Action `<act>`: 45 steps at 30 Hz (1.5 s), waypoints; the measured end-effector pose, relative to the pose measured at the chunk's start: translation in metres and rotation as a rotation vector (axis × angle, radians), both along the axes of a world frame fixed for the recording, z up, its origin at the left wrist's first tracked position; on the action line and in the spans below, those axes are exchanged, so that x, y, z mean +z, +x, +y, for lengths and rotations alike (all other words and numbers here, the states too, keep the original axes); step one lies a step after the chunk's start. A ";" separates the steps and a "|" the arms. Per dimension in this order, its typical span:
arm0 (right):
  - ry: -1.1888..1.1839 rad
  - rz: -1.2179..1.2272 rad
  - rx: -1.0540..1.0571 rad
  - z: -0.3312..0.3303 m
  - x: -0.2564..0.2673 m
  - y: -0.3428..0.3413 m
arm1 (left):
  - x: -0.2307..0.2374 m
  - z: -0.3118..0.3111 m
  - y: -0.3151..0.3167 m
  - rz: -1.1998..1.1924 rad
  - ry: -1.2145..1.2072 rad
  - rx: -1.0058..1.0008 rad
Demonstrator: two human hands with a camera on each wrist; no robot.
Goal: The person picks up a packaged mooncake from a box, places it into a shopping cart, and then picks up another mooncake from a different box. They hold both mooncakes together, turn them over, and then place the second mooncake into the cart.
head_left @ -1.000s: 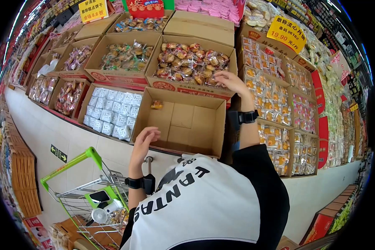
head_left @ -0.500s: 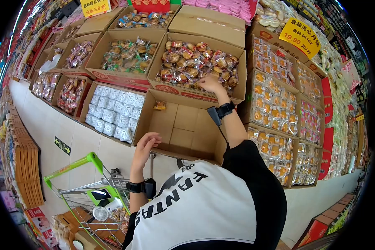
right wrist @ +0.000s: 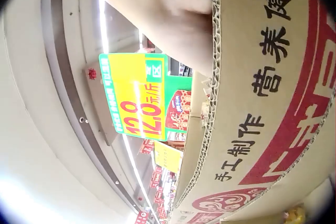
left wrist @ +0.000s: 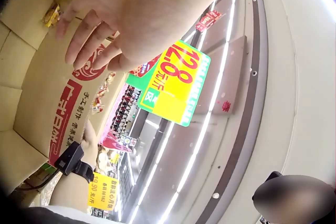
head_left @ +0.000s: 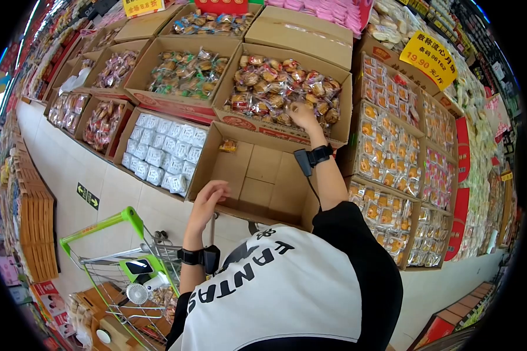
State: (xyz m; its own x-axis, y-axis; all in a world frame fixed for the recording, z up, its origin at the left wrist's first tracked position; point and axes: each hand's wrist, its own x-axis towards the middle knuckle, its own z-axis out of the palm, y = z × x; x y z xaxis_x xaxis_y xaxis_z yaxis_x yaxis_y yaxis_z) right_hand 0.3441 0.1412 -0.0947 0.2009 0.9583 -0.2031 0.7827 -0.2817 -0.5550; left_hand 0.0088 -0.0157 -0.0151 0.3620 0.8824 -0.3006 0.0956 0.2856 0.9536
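Note:
My right hand [head_left: 303,116] reaches down among wrapped pastries [head_left: 263,88] in a cardboard box; its fingertips are lost among the wrappers, so a hold on one cannot be made out. In the right wrist view the hand [right wrist: 181,11] is partly cut off behind the box wall [right wrist: 262,77]. Over the near left edge of a lower box [head_left: 275,205], my left hand [head_left: 206,205] hangs with loosely bent fingers and nothing in them. The left wrist view shows that hand [left wrist: 142,14] with fingers spread. One small yellow packet [head_left: 228,145] lies in the lower box's back left corner.
White wrapped packets [head_left: 158,153] fill a box on the left. Boxes of green-wrapped pastries [head_left: 187,73] and orange-centred packets [head_left: 386,146] flank the pastry box. A shopping cart [head_left: 99,231] with a small fan [head_left: 137,293] stands at lower left. A yellow price sign [head_left: 428,59] is at upper right.
My right hand has come down from above the pastry box's right front edge, moving left in among the pastries. The left hand stays near the lower box's edge. The view has shifted slightly.

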 end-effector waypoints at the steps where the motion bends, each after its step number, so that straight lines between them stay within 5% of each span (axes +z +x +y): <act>1: 0.004 0.181 -0.096 -0.006 0.018 -0.002 | 0.000 0.000 0.000 -0.002 0.001 0.004; 4: 0.110 0.373 -0.177 -0.010 0.028 -0.005 | 0.000 0.001 -0.002 -0.003 0.001 0.017; 6: 0.386 0.653 -0.215 -0.018 0.031 -0.009 | 0.001 0.002 -0.002 -0.008 0.019 0.012; 7: 0.386 0.653 -0.211 -0.022 0.036 -0.011 | 0.002 0.002 -0.002 -0.009 0.020 0.016; 10: 0.407 1.153 -0.193 -0.034 0.057 -0.021 | 0.007 0.004 0.002 -0.034 0.029 0.009; 13: 0.422 1.250 -0.004 -0.058 0.091 -0.041 | 0.011 0.007 0.004 -0.093 0.025 -0.004; 22: 0.600 0.989 0.309 -0.088 0.124 -0.105 | 0.034 0.012 0.015 -0.329 0.042 -0.159; 24: 0.741 0.712 0.663 -0.088 0.126 -0.111 | 0.037 0.014 0.017 -0.572 -0.001 -0.148; 28: 0.783 0.676 0.804 -0.100 0.133 -0.131 | 0.030 0.016 0.014 -0.727 -0.021 -0.018; 30: 0.693 0.756 0.821 -0.105 0.131 -0.134 | 0.039 0.014 0.014 -0.491 0.065 0.046; 34: 0.569 0.672 0.793 -0.109 0.146 -0.134 | 0.041 0.013 0.013 -0.462 0.039 0.197; 45: 0.510 0.480 0.560 -0.072 0.135 -0.083 | 0.027 0.019 0.006 -0.441 0.079 0.161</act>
